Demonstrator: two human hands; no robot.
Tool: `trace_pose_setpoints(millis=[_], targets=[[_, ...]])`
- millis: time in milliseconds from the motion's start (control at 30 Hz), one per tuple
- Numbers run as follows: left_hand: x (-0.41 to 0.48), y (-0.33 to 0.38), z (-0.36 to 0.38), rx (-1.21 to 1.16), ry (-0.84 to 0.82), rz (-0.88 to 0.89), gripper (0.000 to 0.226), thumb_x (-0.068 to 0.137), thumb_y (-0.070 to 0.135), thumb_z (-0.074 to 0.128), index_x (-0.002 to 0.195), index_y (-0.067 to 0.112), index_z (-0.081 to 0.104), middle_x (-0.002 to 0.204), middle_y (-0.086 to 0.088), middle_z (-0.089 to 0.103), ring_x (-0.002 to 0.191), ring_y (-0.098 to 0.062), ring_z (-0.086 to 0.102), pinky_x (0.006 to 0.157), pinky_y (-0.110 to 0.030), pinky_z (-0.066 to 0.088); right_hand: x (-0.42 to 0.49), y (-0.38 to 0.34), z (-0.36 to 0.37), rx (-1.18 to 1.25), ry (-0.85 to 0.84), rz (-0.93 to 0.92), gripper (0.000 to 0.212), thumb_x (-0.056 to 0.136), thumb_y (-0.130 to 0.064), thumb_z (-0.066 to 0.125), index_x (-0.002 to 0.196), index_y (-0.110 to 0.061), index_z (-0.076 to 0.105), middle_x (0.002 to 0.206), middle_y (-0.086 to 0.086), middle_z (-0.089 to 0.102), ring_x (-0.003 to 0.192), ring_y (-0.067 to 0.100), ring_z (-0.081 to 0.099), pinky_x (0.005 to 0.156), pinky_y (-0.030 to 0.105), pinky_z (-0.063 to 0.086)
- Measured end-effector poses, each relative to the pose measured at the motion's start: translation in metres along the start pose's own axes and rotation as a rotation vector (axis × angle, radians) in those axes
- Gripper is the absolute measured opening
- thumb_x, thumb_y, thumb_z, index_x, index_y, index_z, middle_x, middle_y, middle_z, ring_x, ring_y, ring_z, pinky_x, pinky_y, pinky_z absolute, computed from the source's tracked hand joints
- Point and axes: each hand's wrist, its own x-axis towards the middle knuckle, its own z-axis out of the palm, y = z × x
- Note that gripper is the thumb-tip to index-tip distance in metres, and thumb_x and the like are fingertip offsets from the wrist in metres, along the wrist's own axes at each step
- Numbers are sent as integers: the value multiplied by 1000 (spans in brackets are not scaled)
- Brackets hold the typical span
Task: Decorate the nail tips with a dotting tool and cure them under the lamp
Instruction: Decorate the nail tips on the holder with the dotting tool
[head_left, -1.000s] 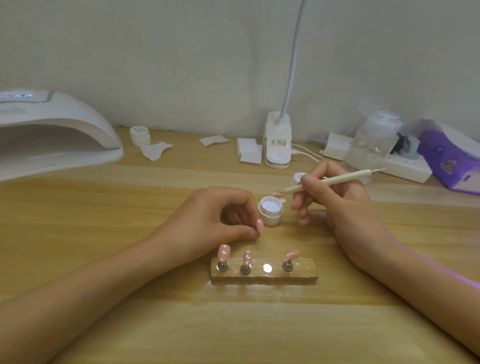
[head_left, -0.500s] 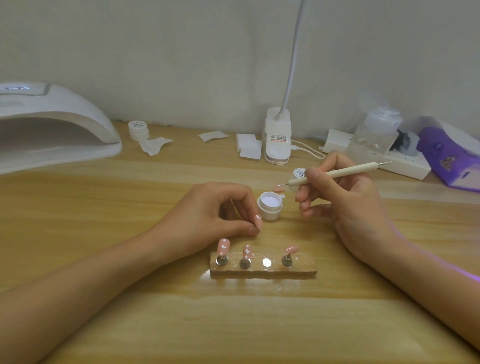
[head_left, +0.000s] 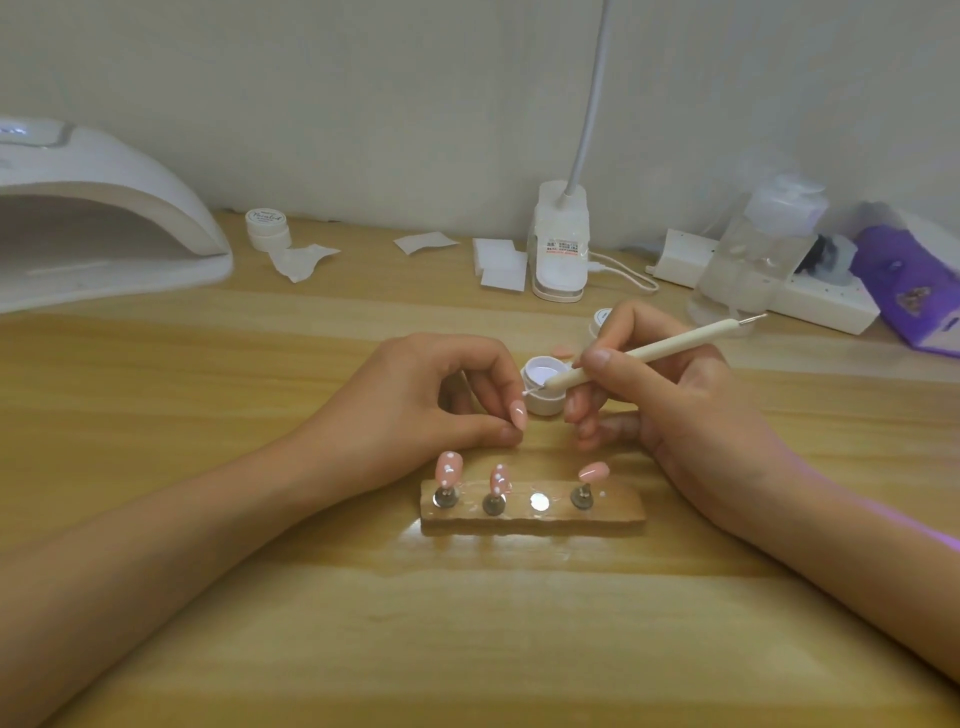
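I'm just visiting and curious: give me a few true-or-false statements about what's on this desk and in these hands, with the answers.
1. The right hand holds the dotting tool. True.
2. The left hand pinches a pink nail tip. True.
3. Every spot on the wooden holder carries a nail tip. False: the third from the left shows only a bare metal disc.
4. The small white jar between the hands is open. True.
5. The curing lamp stands to the person's right. False: it stands far left.
6. All tips on the holder have white dots. False: the rightmost tip is plain pink.
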Motion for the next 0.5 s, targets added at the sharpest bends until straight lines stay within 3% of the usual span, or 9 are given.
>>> trace_pose_setpoints(millis=[500], targets=[[-1, -2, 0, 10, 11, 7, 21, 75, 11, 82, 74, 26, 68, 71, 13, 70, 59, -1, 58, 59, -9, 40, -1, 0, 2, -38, -25, 14, 14, 82, -21, 63, 70, -16, 57, 65, 10, 66, 58, 17, 61, 54, 24, 53]])
